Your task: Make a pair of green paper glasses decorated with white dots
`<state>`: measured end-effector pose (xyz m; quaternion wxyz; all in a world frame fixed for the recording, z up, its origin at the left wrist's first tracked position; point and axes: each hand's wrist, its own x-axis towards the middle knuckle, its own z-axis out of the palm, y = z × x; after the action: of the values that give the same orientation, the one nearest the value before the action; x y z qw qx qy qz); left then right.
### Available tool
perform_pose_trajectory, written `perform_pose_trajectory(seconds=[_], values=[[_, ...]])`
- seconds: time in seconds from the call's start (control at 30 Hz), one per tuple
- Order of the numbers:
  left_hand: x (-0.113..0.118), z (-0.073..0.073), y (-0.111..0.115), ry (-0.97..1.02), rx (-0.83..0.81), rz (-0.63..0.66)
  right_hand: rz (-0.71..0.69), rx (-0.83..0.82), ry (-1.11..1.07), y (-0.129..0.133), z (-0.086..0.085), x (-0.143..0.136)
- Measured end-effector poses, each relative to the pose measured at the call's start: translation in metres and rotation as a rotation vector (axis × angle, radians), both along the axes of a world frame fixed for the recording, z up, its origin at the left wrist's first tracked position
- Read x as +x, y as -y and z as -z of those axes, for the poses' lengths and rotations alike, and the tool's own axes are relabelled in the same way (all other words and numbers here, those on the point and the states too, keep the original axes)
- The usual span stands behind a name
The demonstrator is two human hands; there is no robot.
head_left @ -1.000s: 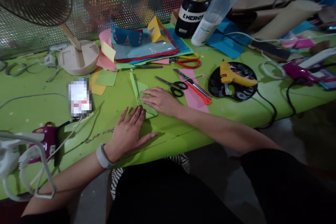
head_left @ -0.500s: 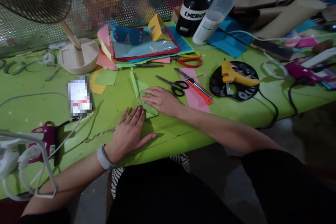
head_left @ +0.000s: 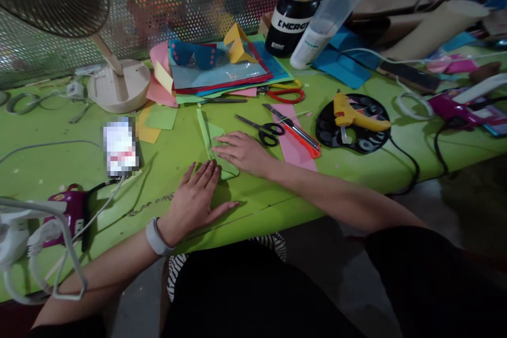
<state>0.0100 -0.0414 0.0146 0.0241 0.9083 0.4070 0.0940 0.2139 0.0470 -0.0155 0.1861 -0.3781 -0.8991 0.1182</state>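
Note:
A folded light green paper (head_left: 214,134) lies on the green table (head_left: 158,190), with one narrow flap standing up along its left side. My left hand (head_left: 197,195) lies flat, fingertips at the paper's lower left edge and thumb stretched out on the table. My right hand (head_left: 245,153) rests palm down over the paper's right part, its fingers extended. Neither hand grips anything. Just right of the paper are black-handled scissors (head_left: 267,131) and a red and silver cutter (head_left: 297,134), partly over a pink paper strip (head_left: 295,150).
A phone (head_left: 120,147) and a fan base (head_left: 119,87) are on the left. Behind the hands lies a stack of coloured sheets (head_left: 222,75). A black bottle (head_left: 291,16) stands at the back. To the right, a yellow glue gun (head_left: 358,116) rests on a black palette (head_left: 327,124).

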Motion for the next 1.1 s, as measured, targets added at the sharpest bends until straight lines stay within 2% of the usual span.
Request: perform_pose_trajectory(seconds=[0.13,0.2,0.23,0.3,0.4,0.47,0.57,0.7,0.97,1.03,1.1], values=[[-0.001,-0.001,-0.003,0.036,0.007,0.009,0.021,-0.038,-0.081,0.002,-0.006,0.0],[-0.001,-0.003,-0.004,0.037,0.005,0.004,0.1,-0.136,-0.196,0.005,-0.017,0.003],[-0.001,-0.004,-0.005,0.036,0.001,-0.004,0.154,-0.246,-0.246,0.006,-0.024,0.005],[-0.001,-0.007,-0.006,0.036,-0.013,-0.026,0.242,-0.585,-0.287,0.01,-0.038,0.008],[-0.001,-0.008,-0.006,0.032,-0.027,-0.044,0.243,-1.1,-0.258,0.016,-0.051,0.012],[-0.001,-0.008,-0.006,0.024,-0.02,-0.041,0.22,-1.289,-0.282,0.019,-0.052,0.012],[-0.002,-0.005,-0.006,0.003,0.002,-0.031,0.219,-1.455,-0.367,0.025,-0.045,0.009],[-0.001,-0.004,-0.007,-0.031,0.033,-0.025,0.241,-1.55,-0.448,0.032,-0.036,0.007],[0.0,-0.009,-0.01,-0.026,0.02,-0.003,0.34,-1.531,-0.409,0.036,-0.04,0.015],[-0.001,-0.009,-0.01,-0.022,0.021,0.004,0.345,-1.491,-0.361,0.038,-0.043,0.019],[-0.001,-0.007,-0.009,-0.037,0.042,0.014,0.336,-1.306,-0.297,0.043,-0.046,0.021]])
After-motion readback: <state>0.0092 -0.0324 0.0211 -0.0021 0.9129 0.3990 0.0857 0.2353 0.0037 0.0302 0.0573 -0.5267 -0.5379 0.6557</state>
